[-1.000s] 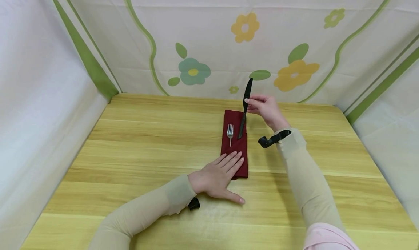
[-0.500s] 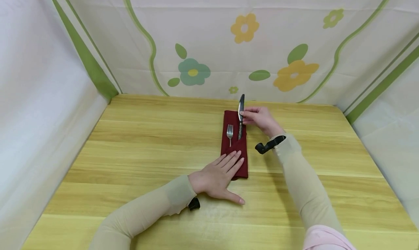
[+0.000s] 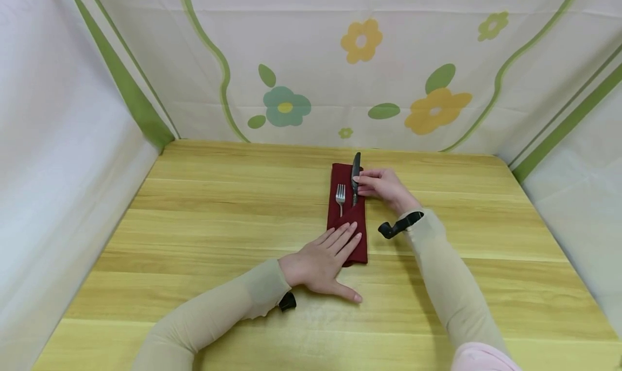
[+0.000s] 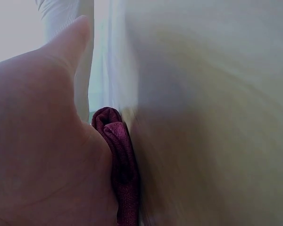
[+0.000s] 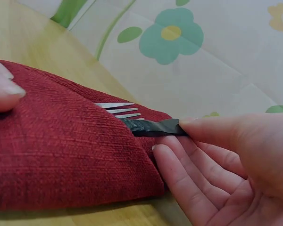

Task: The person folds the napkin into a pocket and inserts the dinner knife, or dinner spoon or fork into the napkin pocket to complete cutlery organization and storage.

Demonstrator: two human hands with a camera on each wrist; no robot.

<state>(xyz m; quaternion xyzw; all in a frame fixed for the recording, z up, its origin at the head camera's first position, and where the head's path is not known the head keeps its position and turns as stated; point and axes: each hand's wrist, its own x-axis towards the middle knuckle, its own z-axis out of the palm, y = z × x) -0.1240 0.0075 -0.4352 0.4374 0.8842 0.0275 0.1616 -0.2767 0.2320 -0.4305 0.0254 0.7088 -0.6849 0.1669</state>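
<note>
A folded dark red napkin (image 3: 343, 175) lies on the table with a slanted pocket fold. From the pocket a silver fork (image 3: 340, 194) sticks out, tines toward the back; its lower handle is hidden. To its right stands a table knife (image 3: 356, 168), blade end up and handle end tucked into the pocket. My right hand (image 3: 384, 188) pinches the knife's blade between thumb and fingers, as the right wrist view shows beside the fork tines (image 5: 120, 109). My left hand (image 3: 323, 263) lies flat, fingers straight and pressing on the napkin's lower part. In the left wrist view, the rolled napkin edge (image 4: 118, 141) sits by the palm.
The wooden table (image 3: 218, 214) spreads around the napkin. A white cloth wall (image 3: 316, 47) with printed flowers rises behind the table's back edge, with further cloth at both sides. Black straps with small mounts (image 3: 389, 229) sit at the wrists.
My right hand has moved down toward me, sliding the knife deeper into the napkin pocket and bringing it more parallel to the fork. The left hand has stayed in place.
</note>
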